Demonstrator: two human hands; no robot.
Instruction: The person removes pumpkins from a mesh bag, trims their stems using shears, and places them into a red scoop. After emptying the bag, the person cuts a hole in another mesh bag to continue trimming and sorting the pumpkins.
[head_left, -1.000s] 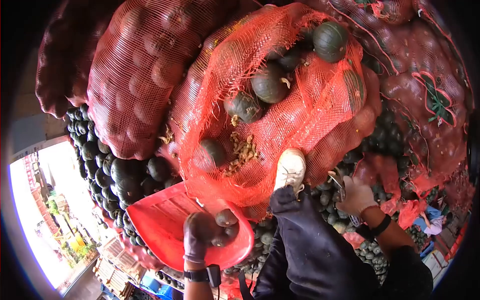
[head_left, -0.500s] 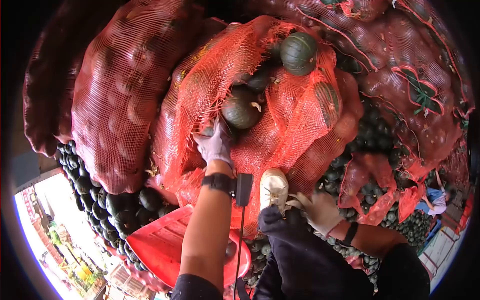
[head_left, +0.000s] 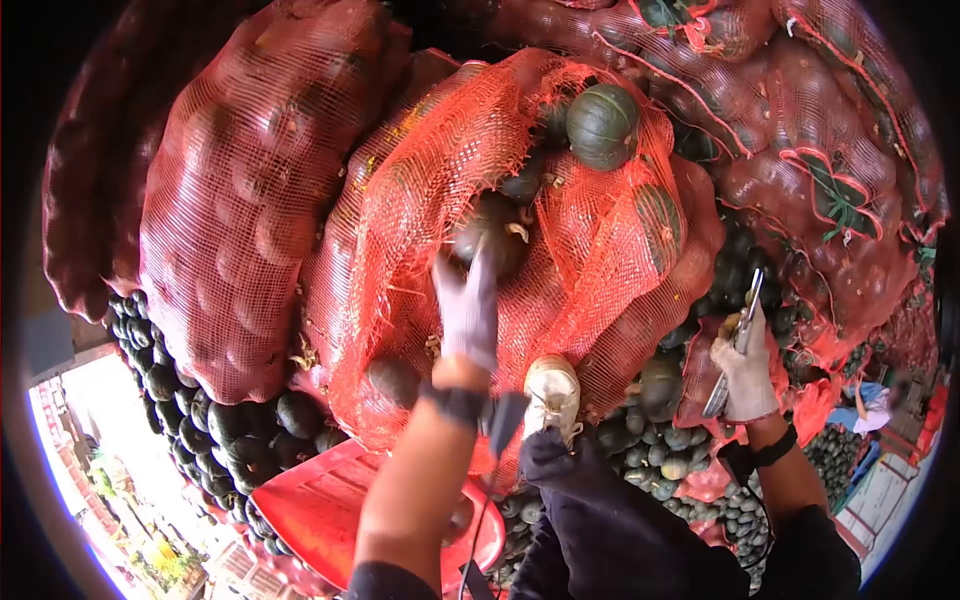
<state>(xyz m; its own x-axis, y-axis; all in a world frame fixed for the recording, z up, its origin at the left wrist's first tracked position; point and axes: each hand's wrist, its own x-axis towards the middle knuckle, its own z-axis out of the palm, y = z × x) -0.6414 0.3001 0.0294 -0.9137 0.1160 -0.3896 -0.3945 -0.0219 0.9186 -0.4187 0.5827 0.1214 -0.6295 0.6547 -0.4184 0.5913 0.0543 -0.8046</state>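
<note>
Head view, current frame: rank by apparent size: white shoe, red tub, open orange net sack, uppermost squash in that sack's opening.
1. Open orange net sack
2. Red tub, partly behind the forearm
3. Uppermost squash and white shoe: too close to rank

A filled sack [head_left: 700, 200] carries the orange net [head_left: 410, 190]; green squashes [head_left: 603, 126] lie in its folds and opening; a white shoe [head_left: 551, 392] rests at its lower edge.

One basin [head_left: 305, 505] — squashes [head_left: 603, 126], perhaps hundreds
</note>
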